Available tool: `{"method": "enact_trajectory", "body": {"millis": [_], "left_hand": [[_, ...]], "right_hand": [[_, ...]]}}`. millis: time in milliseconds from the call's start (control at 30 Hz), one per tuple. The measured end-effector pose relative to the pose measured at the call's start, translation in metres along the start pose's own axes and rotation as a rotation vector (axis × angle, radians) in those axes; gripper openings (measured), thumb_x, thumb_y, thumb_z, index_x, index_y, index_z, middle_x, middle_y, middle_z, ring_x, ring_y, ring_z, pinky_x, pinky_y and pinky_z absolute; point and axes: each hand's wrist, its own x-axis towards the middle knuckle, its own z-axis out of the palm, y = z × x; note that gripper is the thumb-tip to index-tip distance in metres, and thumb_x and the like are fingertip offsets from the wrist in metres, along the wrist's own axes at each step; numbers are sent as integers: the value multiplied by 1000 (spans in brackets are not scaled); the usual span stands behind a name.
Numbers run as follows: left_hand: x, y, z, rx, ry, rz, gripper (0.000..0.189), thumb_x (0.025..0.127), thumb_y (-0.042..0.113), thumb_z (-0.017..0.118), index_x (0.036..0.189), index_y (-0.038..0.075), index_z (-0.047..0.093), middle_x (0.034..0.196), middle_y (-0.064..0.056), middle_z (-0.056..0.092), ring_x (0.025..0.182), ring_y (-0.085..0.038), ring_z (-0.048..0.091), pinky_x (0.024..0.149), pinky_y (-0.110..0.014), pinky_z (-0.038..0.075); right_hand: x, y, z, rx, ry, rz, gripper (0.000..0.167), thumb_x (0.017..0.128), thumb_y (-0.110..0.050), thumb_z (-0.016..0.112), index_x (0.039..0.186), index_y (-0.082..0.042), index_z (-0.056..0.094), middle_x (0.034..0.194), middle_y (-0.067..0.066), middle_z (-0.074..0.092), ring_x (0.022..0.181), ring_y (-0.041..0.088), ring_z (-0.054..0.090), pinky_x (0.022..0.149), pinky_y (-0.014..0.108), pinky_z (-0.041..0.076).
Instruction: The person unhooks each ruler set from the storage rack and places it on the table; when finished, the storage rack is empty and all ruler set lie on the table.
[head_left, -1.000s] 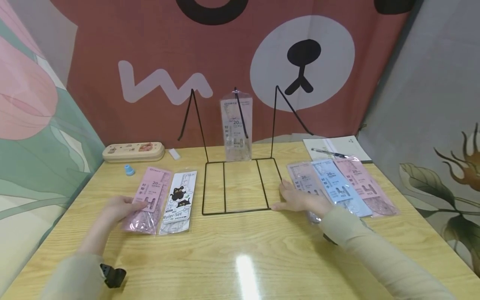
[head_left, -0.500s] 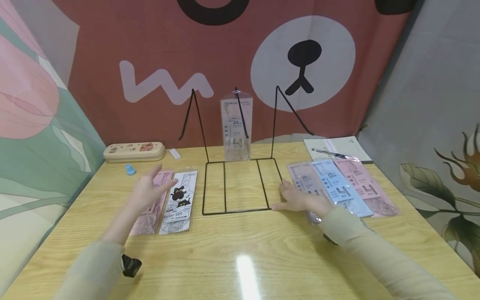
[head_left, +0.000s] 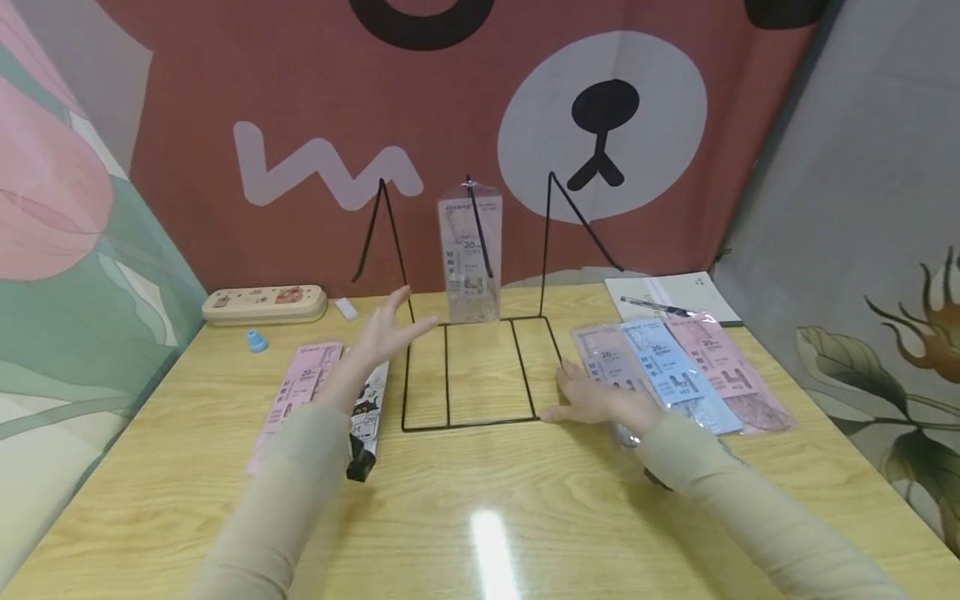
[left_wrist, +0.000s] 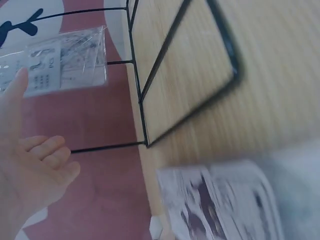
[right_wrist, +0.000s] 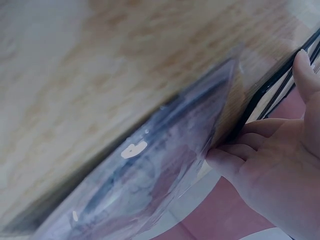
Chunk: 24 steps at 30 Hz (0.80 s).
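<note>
A black wire display rack (head_left: 491, 424) with three hooks stands mid-table, and a pale pink ruler-set packet (head_left: 471, 250) hangs from its middle hook. My left hand (head_left: 382, 333), fingers spread and holding nothing, is in the air near the rack's left upright. Under that forearm lie a pink ruler-set packet (head_left: 298, 379) and a white one with black cats (head_left: 369, 404), both partly covered. My right hand (head_left: 596, 396) grips the right side of the rack's base, thumb on the wire (right_wrist: 304, 65). Beside it lies a pale purple ruler-set packet (right_wrist: 150, 175), partly hidden by the hand.
Blue (head_left: 671, 367) and pink (head_left: 727, 371) ruler-set packets overlap at right. Behind them a pen (head_left: 652, 306) lies on a white notebook (head_left: 693, 287). A cream pencil case (head_left: 264, 306), white eraser (head_left: 347, 308) and small blue cone-shaped thing (head_left: 257, 340) are at back left.
My left hand has let go of the pink packet, lifted, and moved right and forward over the white packet to the rack's left side. My right hand stays at the rack.
</note>
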Motion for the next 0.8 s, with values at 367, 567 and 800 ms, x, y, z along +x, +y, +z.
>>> {"method": "enact_trajectory", "body": {"millis": [367, 567, 800], "left_hand": [[37, 14, 33, -235, -5, -45, 81, 90, 39, 61, 150, 10, 15, 155, -12, 24, 145, -28, 20, 117, -47, 22], [47, 28, 44, -399, 24, -32, 65, 93, 27, 59, 145, 9, 25, 147, -16, 38, 135, -31, 38, 110, -46, 36], [52, 31, 54, -384, 89, -29, 41, 92, 26, 61, 127, 5, 55, 125, -13, 62, 114, -27, 59, 97, -40, 49]], "right_hand": [[2, 1, 1, -7, -2, -3, 94, 92, -50, 52, 144, 16, 9, 152, 33, -2, 143, 44, 2, 118, 52, 8], [2, 1, 1, -18, 1, 3, 93, 92, -49, 52, 144, 15, 10, 152, 33, -1, 143, 44, 2, 118, 51, 8], [1, 1, 0, -11, -6, 12, 93, 92, -49, 52, 144, 15, 9, 152, 33, -3, 143, 44, 2, 118, 52, 8]]}}
